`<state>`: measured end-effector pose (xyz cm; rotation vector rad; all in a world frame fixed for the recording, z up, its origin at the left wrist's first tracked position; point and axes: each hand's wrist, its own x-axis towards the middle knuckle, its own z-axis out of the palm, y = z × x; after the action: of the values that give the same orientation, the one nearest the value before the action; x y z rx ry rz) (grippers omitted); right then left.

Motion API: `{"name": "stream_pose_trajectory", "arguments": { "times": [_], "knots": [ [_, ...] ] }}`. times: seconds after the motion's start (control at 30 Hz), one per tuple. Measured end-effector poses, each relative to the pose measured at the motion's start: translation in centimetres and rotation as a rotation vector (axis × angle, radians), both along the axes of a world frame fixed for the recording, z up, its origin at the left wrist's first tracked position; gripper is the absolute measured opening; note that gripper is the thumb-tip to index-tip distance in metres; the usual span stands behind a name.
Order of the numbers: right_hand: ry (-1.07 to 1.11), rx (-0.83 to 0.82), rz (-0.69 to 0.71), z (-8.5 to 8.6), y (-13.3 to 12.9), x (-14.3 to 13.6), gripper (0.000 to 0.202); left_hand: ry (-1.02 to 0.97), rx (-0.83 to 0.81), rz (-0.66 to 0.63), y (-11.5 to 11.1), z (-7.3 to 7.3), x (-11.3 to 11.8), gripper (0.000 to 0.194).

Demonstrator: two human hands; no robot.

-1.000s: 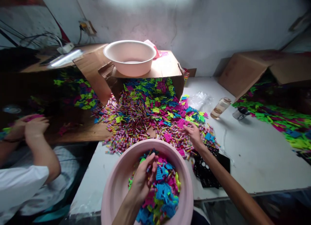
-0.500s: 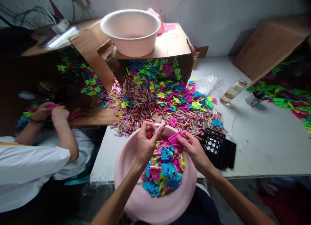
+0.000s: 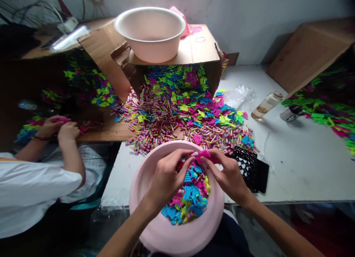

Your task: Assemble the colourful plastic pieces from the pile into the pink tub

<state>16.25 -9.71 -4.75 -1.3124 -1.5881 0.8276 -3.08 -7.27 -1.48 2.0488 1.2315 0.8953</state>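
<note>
In the head view, a white table [image 3: 291, 157] stood against a pale, scuffed wall [image 3: 235, 20]. Near the back, a cardboard box [image 3: 205, 46] opened toward the person, spilling pink, blue and yellow-green plastic pieces [image 3: 180, 79] and a heap of small striped sticks [image 3: 155, 120]. A pale pink basin [image 3: 155, 51] sat on the box. To the right lay crumpled clear film [image 3: 240, 98], a clear bottle [image 3: 267, 105], a metal cup [image 3: 291, 113] just beside it, and a second box [image 3: 305, 57] with more pieces at its opening. A black perforated tray [image 3: 246, 164] lay near the table's front edge. At the left, a co-worker in a white sleeve [image 3: 36, 190] held something pink in both hands.

The person's own forearms came up from the lower corners and converged over a pink tub [image 3: 141, 212] holding mixed pieces. The hands were close together, near the tub's far rim. The right hand [image 3: 229, 173] pinched a pink piece [image 3: 203, 156] between thumb and fingers; the left hand [image 3: 169, 172], fingers curled, pinched a small striped stick [image 3: 195, 154] against its end. Whether the two were joined could not be told.
</note>
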Motion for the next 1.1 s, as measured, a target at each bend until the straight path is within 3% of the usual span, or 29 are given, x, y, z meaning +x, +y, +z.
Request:
{"name": "stream_pose_trajectory", "arguments": {
  "times": [0.13, 0.3, 0.5, 0.57, 0.63, 0.73, 0.97, 1.1],
  "knots": [
    [-0.105, 0.128, 0.066, -0.5, 0.0, 0.3, 0.011, 0.001, -0.036, 0.005, 0.3, -0.3, -0.4, 0.015],
    [-0.166, 0.213, 0.171, -1.2, 0.5, 0.6, 0.010, -0.009, -0.156, -0.122, 1.0, -0.9, -0.9, 0.014],
    [-0.152, 0.290, 0.027, -1.3, 0.8, 0.1, 0.014, -0.070, 0.219, 0.062, -0.2, -1.7, 0.9, 0.018],
    [-0.162, 0.326, 0.071, -1.4, 0.8, 0.2, 0.013, -0.078, 0.138, 0.026, 0.0, -1.3, 0.7, 0.016],
    [-0.149, 0.338, 0.136, -1.7, 0.8, 0.5, 0.012, -0.058, -0.044, -0.091, 0.8, -0.8, -0.2, 0.014],
    [-0.090, 0.283, 0.180, -2.4, 0.6, 0.6, 0.011, -0.035, -0.223, -0.232, 2.0, -0.5, -1.4, 0.016],
    [0.035, -0.023, 0.159, -4.1, 0.1, -0.2, 0.011, -0.051, -0.375, -0.206, 2.7, -2.5, -1.7, 0.024],
    [-0.058, -0.123, 0.385, -5.2, 2.0, 0.7, 0.019, 0.194, -0.414, -0.268, 3.3, -3.7, -4.3, 0.034]
  ]
}}
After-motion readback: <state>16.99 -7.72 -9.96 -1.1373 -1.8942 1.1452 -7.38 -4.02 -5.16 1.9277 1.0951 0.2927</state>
